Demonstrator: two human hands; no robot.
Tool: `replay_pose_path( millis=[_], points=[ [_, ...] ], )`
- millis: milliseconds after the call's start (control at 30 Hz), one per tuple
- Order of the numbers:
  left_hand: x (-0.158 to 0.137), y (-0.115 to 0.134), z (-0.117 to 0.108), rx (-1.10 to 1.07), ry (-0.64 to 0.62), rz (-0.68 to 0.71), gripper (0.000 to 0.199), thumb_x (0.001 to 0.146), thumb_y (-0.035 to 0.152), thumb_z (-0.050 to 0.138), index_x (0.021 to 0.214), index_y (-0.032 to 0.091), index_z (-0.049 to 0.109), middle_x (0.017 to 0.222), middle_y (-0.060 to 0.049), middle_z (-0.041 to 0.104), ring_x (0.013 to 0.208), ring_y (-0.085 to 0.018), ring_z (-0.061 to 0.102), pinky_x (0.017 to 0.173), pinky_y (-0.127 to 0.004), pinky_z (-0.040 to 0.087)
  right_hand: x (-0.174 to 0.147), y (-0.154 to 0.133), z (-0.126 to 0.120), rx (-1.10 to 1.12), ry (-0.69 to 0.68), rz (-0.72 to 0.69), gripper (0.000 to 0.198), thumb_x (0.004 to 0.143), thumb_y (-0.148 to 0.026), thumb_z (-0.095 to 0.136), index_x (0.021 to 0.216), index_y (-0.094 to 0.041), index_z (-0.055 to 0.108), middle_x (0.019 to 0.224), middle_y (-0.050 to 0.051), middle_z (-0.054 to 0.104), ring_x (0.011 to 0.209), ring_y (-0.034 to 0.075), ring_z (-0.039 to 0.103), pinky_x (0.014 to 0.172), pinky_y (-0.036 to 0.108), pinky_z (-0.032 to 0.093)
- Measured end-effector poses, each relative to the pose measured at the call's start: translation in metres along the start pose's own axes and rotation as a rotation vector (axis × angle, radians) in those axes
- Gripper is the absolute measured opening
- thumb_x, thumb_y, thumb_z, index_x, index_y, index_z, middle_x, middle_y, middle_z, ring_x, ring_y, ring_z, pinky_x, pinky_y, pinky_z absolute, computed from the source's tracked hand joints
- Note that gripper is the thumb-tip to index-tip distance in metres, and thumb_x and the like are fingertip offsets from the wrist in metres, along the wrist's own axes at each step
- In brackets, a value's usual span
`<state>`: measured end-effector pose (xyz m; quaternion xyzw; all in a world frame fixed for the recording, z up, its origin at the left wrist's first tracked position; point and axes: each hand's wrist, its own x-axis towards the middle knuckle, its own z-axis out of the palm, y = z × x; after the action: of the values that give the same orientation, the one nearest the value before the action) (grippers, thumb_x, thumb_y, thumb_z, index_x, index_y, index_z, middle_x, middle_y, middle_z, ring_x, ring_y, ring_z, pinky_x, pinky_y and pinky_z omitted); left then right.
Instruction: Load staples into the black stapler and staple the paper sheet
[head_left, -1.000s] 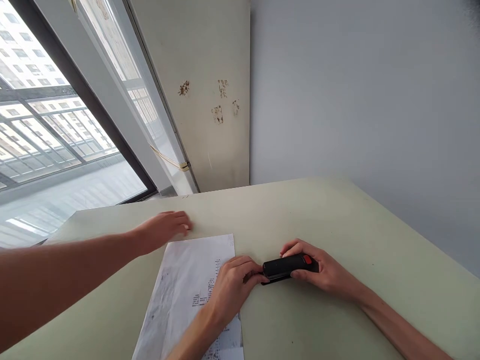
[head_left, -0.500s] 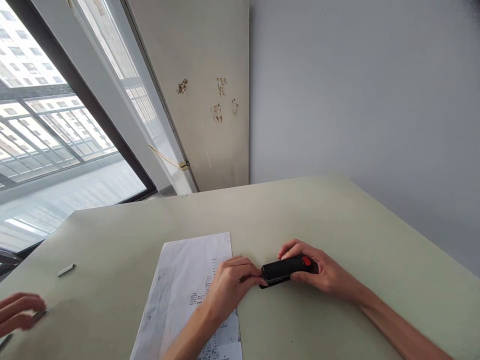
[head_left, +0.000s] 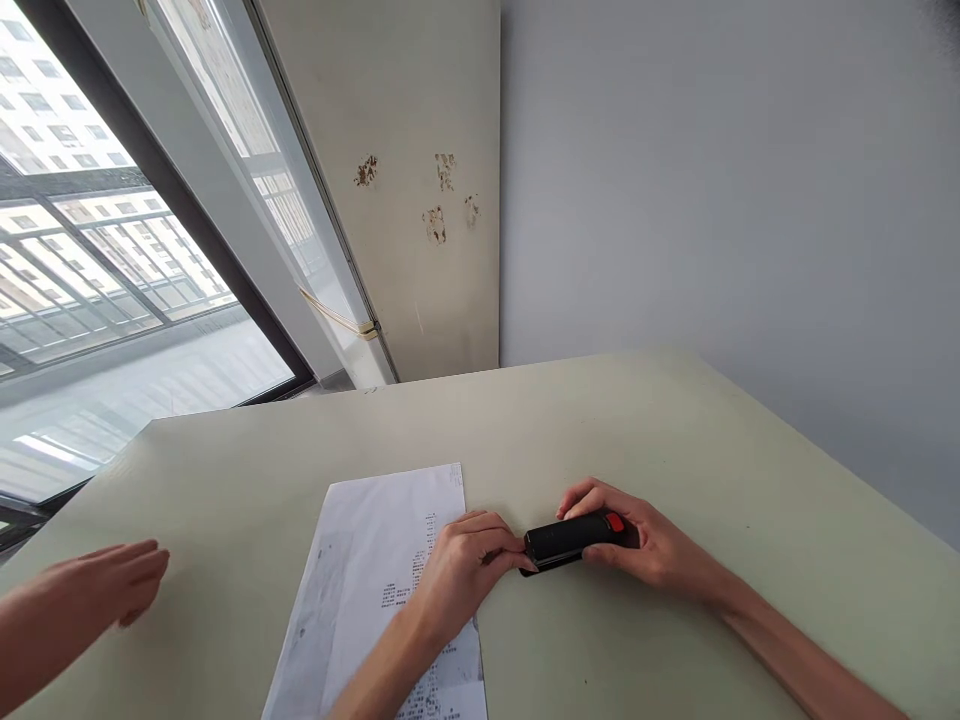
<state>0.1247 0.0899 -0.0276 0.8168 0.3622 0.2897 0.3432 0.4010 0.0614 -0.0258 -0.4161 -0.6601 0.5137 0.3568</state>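
Note:
A black stapler point(head_left: 566, 540) with a red patch at its rear end is held just above or on the table, right of the printed paper; I cannot tell if it touches. My right hand point(head_left: 630, 535) is closed around its rear half, thumb on the near side and fingers on the far side. My left hand point(head_left: 471, 558) pinches the stapler's front end between thumb and fingers. Its wrist crosses over the paper sheet point(head_left: 360, 540), which lies flat. Whether anything small sits between the left fingertips is hidden.
Another person's hand point(head_left: 112, 585) reaches in from the left over the pale green table point(head_left: 247, 480). A grey wall point(head_left: 712, 200) stands behind the table, with a glass window point(head_left: 90, 250) at the left.
The other person's hand has moved right and away from me, over the spot where a small grey strip lay; the strip no longer shows. Both my hands and the stapler stay put.

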Motion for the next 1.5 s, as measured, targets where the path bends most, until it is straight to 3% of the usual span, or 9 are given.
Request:
replay_pose_path(
  millis=[433,733,1133,1400,1500],
  points=[
    [0.002,-0.001,-0.003,0.024,-0.036,-0.022,0.019,0.099,0.028,0.068,0.086,0.028,0.082,0.084,0.002,0.075,0.077,-0.014,0.066,0.072,-0.025,0.051,0.001,0.0,-0.001,-0.002,-0.009,-0.019,0.021,0.093,-0.041,0.074,0.106,-0.026,0.068,0.121,0.007,0.066,0.105,0.025,0.064,0.088,0.037,0.051],
    [0.002,0.0,-0.007,0.06,-0.089,-0.012,0.019,0.103,0.033,0.063,0.103,0.027,0.081,0.086,0.0,0.074,0.079,-0.015,0.066,0.073,-0.026,0.05,0.002,-0.001,0.002,0.015,-0.032,-0.031,0.021,0.094,-0.041,0.074,0.108,-0.027,0.068,0.122,0.007,0.064,0.109,0.025,0.063,0.091,0.037,0.049],
    [0.0,-0.006,-0.006,0.208,-0.024,0.081,0.022,0.103,0.041,0.064,0.099,0.025,0.078,0.085,-0.001,0.073,0.077,-0.016,0.065,0.074,-0.028,0.049,0.001,0.003,0.001,-0.043,0.013,0.019,0.023,0.094,-0.045,0.072,0.104,-0.026,0.064,0.114,0.005,0.065,0.093,0.022,0.06,0.08,0.033,0.047],
    [0.001,0.003,-0.025,0.308,-0.052,0.087,0.025,0.097,0.04,0.073,0.116,0.024,0.073,0.095,-0.001,0.074,0.088,-0.019,0.068,0.081,-0.032,0.052,0.003,-0.002,0.002,-0.082,0.028,0.012,0.021,0.094,-0.043,0.071,0.106,-0.026,0.066,0.109,0.004,0.067,0.093,0.023,0.06,0.081,0.034,0.046],
    [-0.002,0.004,-0.036,0.316,-0.076,0.086,0.015,0.103,0.035,0.065,0.105,0.024,0.075,0.097,-0.001,0.076,0.088,-0.018,0.068,0.081,-0.031,0.052,0.003,-0.002,0.0,-0.107,0.042,0.025,0.021,0.095,-0.043,0.07,0.107,-0.027,0.066,0.11,0.004,0.068,0.093,0.023,0.061,0.082,0.034,0.047]
  ],
)
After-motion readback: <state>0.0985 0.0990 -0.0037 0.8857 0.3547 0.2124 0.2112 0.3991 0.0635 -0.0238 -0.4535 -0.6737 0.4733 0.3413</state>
